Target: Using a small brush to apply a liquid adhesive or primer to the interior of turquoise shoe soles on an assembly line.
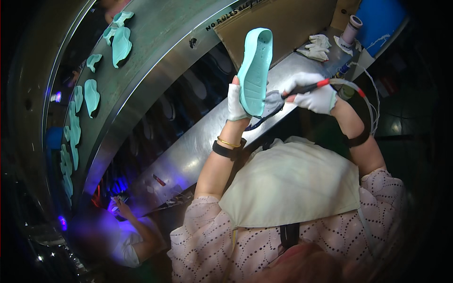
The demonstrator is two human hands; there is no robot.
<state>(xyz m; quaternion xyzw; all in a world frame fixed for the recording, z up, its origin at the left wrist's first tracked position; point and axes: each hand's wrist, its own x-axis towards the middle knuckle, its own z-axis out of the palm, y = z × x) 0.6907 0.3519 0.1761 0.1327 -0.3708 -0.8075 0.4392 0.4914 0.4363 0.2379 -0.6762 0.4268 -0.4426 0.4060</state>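
A mint-green shoe sole (257, 70) stands upright, its hollow inner side facing me, with a raised rim around it. My left hand (237, 102), in a white fingerless glove, is closed around its lower left edge. My right hand (311, 94), gloved the same way, grips a black tube-fed tool (306, 88) with red bands, its tip pointing left toward the sole. A clear hose (347, 82) runs back from it past my wrist. Behind the sole's lower end shows a grey and dark piece (272, 104), partly hidden; its kind is unclear.
A metal bench (188, 155) runs beneath my hands. White gloves (317, 47) and a pinkish cylinder (351, 29) lie at its far right, near a cardboard sheet (264, 28). More mint soles (121, 46) line the belt (141, 37) at left. Another person's arm (137, 226) is at lower left.
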